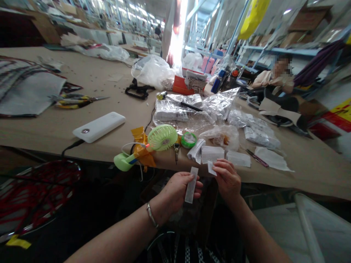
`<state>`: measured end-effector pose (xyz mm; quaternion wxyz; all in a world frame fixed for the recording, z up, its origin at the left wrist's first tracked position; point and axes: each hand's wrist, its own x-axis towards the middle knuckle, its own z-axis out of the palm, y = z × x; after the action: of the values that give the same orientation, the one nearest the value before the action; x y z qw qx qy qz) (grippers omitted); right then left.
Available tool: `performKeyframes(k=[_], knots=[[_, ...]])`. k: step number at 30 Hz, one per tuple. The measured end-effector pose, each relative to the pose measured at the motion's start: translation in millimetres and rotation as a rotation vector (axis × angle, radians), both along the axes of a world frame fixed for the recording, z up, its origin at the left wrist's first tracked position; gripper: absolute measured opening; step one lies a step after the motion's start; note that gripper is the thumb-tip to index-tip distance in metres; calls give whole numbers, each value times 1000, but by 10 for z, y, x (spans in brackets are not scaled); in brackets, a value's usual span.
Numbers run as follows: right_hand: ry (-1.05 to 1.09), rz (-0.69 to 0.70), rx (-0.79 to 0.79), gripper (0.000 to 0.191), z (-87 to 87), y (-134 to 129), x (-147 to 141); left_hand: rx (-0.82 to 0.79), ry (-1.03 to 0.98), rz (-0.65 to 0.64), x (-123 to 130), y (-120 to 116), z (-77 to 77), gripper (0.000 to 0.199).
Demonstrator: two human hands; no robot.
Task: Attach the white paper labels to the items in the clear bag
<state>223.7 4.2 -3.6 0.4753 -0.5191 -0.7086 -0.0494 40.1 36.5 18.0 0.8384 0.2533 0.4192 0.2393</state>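
From where I stand, the work is all in small paper pieces. The left hand is closed lightly on a long white strip, thumb on its face and fingers behind, holding it upright just off the front edge of the tabletop. The right hand pinches a small white slip between thumb and fingertips, beside the strip and apart from it. Both look next to weightless, thin and bendy, more apt to crease or flutter than to break. I'd take the strip near its middle or top, flat between thumb and finger, since squeezing hard would buckle it; the slip wants only a corner nip. Just beyond the hands lie a fanned bundle of strips, a neat stack of labels and another stack. Their smooth faces might well slide over each other, so I'd lift one by an edge and steady the rest. The lime-green fan sits near enough that a breeze from it, if it's running, could stir anything loose. I can't read any print from here.
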Motion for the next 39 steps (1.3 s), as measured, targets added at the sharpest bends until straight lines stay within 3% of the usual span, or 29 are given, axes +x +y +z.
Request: performKeyframes(k=[4, 6, 13, 20, 22, 26, 28, 33, 39], knots=[[-80, 249, -68, 16, 51, -113, -264, 10, -179, 10, 10, -14, 15, 14], [-126, 308, -88, 15, 37, -136, -355, 12, -240, 43, 3, -21, 8, 14], [-222, 345, -88, 13, 20, -122, -407, 32, -274, 13, -56, -41, -37, 21], [-240, 337, -119, 18, 29, -188, -359, 21, -207, 40, -33, -44, -41, 10], [-241, 243, -140, 28, 15, -201, -214, 5, -160, 32, -44, -43, -37, 11], [-292, -262, -161, 43, -82, -215, 273, -24, -53, 9, -75, -36, -20, 13], [-392, -434, -192, 50, -156, -237, 497, -25, -22, 8, -76, -39, -6, 11], [-487, -450, -231, 31, -268, -299, 766, -22, 7, -15, -50, -53, -3, 12], [-242, -368, -164, 16, -126, -265, 847, -1, 34, -19, -56, -44, -38, 14]])
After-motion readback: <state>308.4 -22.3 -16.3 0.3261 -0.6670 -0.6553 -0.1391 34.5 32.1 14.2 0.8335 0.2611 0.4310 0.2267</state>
